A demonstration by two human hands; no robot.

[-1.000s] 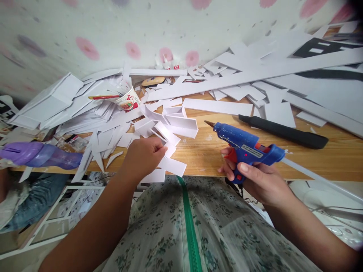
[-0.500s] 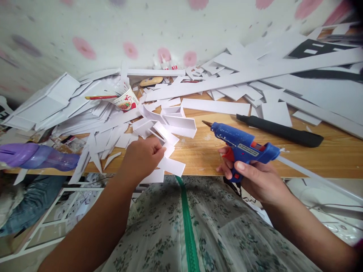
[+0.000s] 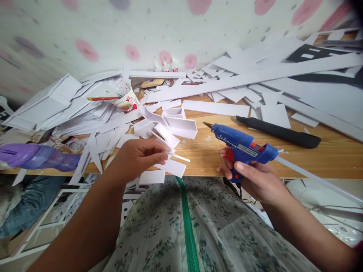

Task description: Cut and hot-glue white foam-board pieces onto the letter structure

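My left hand (image 3: 141,156) pinches a small white foam-board piece (image 3: 181,157) by one end, seen nearly edge-on above the table's front edge. Flat white pieces (image 3: 172,167) lie just below it, partly over the edge. Beyond the fingers sit several folded or joined white pieces (image 3: 181,126). My right hand (image 3: 255,173) is wrapped round the handle of a blue hot glue gun (image 3: 235,141), its fingers by the red trigger. The nozzle points left, toward the white pieces, without touching them. A long clear glue stick (image 3: 314,177) sticks out of the gun's back.
A black-handled cutter (image 3: 279,130) lies right of the gun. White board strips and offcuts (image 3: 204,85) cover the back of the wooden table (image 3: 210,162). At left stand a paper cup (image 3: 129,102) with strips in it and a purple bottle (image 3: 42,156) lying down.
My left hand has turned and opened out a little from its closed pose, and the white piece in its fingertips now shows, pointing right. The glue gun has stayed almost still.
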